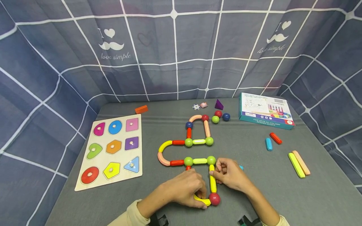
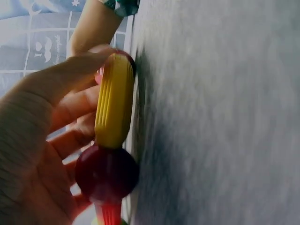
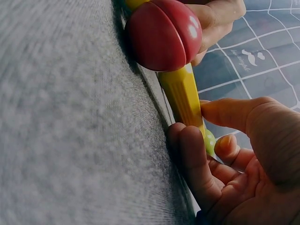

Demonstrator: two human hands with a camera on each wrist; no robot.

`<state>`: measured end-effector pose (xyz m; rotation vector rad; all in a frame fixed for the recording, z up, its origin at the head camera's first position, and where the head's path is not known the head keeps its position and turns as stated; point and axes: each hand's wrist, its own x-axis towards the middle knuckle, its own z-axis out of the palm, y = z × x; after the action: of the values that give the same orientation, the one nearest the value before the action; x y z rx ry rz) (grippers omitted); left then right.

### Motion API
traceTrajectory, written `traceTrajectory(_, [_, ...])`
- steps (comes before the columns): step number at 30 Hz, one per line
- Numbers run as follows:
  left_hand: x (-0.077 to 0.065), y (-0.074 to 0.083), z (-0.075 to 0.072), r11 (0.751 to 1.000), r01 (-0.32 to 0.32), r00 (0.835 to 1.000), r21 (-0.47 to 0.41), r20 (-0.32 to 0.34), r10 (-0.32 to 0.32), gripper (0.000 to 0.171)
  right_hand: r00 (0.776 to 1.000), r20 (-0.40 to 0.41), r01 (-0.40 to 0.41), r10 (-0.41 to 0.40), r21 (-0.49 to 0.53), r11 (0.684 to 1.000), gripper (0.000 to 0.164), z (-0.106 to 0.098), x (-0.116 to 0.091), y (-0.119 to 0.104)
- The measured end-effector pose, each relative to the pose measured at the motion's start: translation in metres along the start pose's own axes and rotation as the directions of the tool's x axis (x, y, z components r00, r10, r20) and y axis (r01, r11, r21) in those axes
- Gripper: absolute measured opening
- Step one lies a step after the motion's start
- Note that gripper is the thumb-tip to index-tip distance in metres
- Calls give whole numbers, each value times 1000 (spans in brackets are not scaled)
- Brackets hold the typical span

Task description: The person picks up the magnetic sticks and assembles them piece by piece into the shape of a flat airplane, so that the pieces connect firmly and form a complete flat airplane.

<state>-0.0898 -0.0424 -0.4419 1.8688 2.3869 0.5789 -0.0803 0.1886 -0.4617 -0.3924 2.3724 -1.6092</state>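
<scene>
Near the table's front my left hand [image 1: 186, 188] holds a curved yellow rod [image 1: 202, 200] between thumb and fingers. One end of that rod meets a red ball [image 1: 214, 199]; a dark red ball [image 2: 108, 173] joins its other end in the left wrist view, hidden by the hand from above. My right hand [image 1: 233, 174] pinches a straight yellow rod [image 3: 182, 93] that runs from the red ball up to a green ball [image 1: 211, 160]. These parts continue into a winding chain of balls and rods, including a pale green rod [image 1: 200, 161] and a red rod [image 1: 177, 163].
A wooden shape puzzle board [image 1: 104, 163] lies left. Behind the chain are loose balls, including a blue ball [image 1: 226, 116], and a purple pyramid [image 1: 219, 104]. A flat box [image 1: 266, 110] sits back right, with loose rods such as a yellow-green rod [image 1: 296, 165] nearer.
</scene>
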Motion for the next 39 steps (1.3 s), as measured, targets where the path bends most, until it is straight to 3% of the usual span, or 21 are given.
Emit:
traceTrajectory(3, [-2,-7,-8,999,10,999,-46,-46,-12,24,1000,-5,-16,16,2,1000,34,-1,0,-1])
traceTrajectory(6, [-6,-18,-21,995,64,991,-75,-116,-72,18,999,-31,-26,25,-30,999,33,-5,-1,-3])
traceTrajectory(11, [-8,-39,-33,970,204,949,-128,-218,-229,15,979,-192,31,-68,-188,982,22,-30,-5,-2])
traceTrajectory(14, [-5,-50,-31,943,299,919,-148,-219,-326,20,951,-285,24,-119,-316,949,15,-49,-10,3])
traceTrajectory(17, [-1,-59,-26,919,375,900,-122,-190,-393,24,954,-286,-35,-87,-396,918,12,-62,-15,8])
traceTrajectory(20, [3,-64,-22,908,406,894,-99,-161,-417,21,964,-261,-70,-50,-433,899,14,-68,-18,13])
traceTrajectory(23, [7,-65,-21,908,407,897,-98,-143,-417,17,945,-321,-105,-55,-459,882,17,-80,-22,15])
traceTrajectory(25, [8,-64,-21,907,409,898,-100,-134,-420,16,905,-422,-175,-60,-496,851,21,-95,-28,16])
traceTrajectory(26, [9,-64,-20,905,413,897,-101,-130,-424,16,872,-487,-238,-49,-509,827,24,-104,-32,17])
traceTrajectory(28, [9,-63,-20,900,422,893,-104,-122,-433,17,786,-618,-400,11,-495,771,33,-123,-43,18])
traceTrajectory(30, [9,-63,-20,895,433,888,-107,-117,-444,17,683,-724,-562,99,-434,704,42,-142,-55,21])
traceTrajectory(33, [9,-63,-21,890,443,884,-109,-112,-454,17,541,-806,-721,240,-297,626,52,-164,-70,27])
traceTrajectory(36, [7,-63,-21,891,441,885,-113,-110,-452,17,464,-817,-791,343,-208,575,54,-177,-80,35])
traceTrajectory(39, [5,-64,-22,892,437,886,-118,-112,-449,17,454,-792,-822,409,-194,535,55,-181,-82,40])
